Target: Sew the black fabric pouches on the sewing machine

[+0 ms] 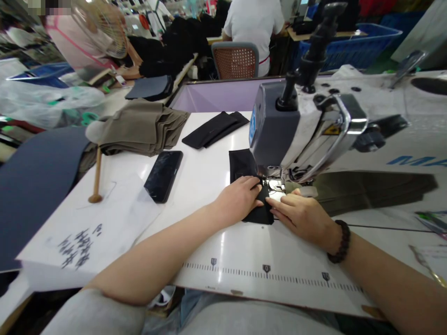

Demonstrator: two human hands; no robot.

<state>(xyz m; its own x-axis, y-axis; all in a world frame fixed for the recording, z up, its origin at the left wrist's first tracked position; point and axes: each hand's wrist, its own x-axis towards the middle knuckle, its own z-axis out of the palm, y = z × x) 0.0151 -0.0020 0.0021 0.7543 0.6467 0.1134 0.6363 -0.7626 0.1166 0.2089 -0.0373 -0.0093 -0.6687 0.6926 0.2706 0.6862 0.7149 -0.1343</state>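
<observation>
A black fabric piece (261,215) lies under the needle area of a sewing machine (275,125), beside the metal needle plate (277,186). My left hand (239,197) rests on it from the left, palm down, fingers laid out flat. At the fabric's right edge, my right hand (303,216) has its thumb and index finger close together on the cloth; its other fingers curl near the plate. A dark braided bracelet (340,242) circles my right wrist. Behind the left hand, the far part of the black fabric runs beside the machine head.
Folded black pieces (214,129), a stack of olive-brown fabric (143,125) and a phone (163,177) lie left. A wooden-handled tool (96,181) rests by a sheet with handwriting (80,246). Olive strips (373,188) lie under the machine arm. Co-workers sit beyond.
</observation>
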